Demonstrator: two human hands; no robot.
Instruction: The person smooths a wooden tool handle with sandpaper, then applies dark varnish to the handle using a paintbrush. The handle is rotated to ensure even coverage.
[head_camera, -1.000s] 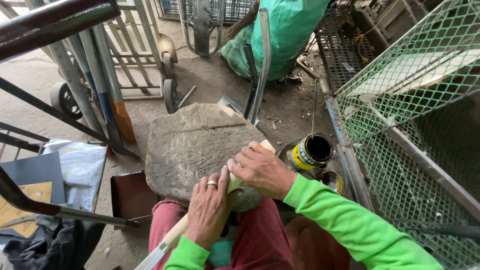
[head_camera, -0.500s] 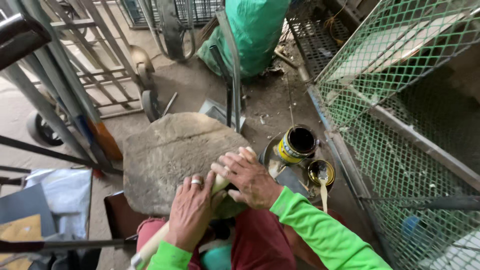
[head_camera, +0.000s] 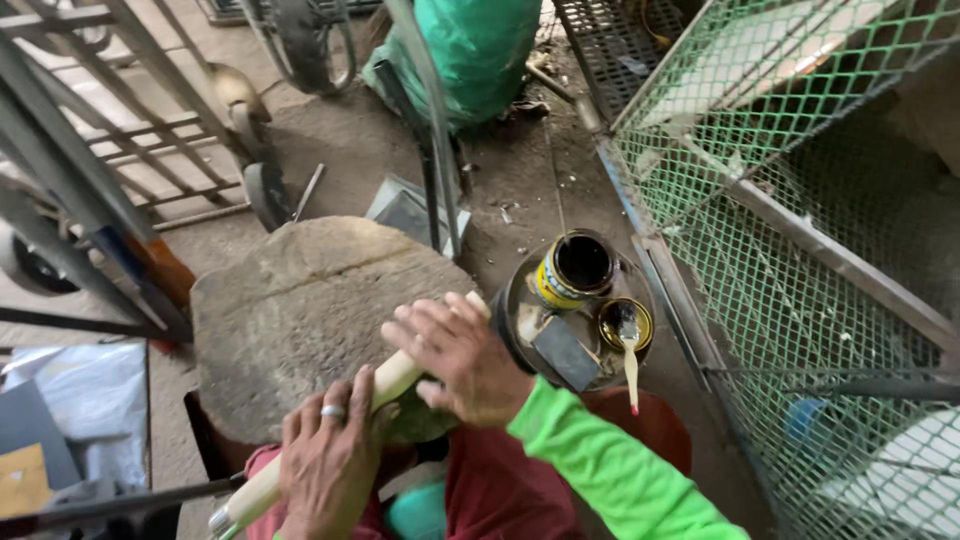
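Stick (head_camera: 395, 375), pale and round, lies slanted across the near edge of the stone slab (head_camera: 300, 310), over my lap. My left hand (head_camera: 325, 465) grips its lower part; my right hand (head_camera: 460, 355) presses flat on its upper part, fingers spread. An open can (head_camera: 572, 270) and a brush (head_camera: 629, 350) sit just right.

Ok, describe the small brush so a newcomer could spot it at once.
Start at the green mesh cage on the right; beside its base sits a round tray with two cans. The brush stands in the smaller can: pale handle, red tip, leaning toward the person.
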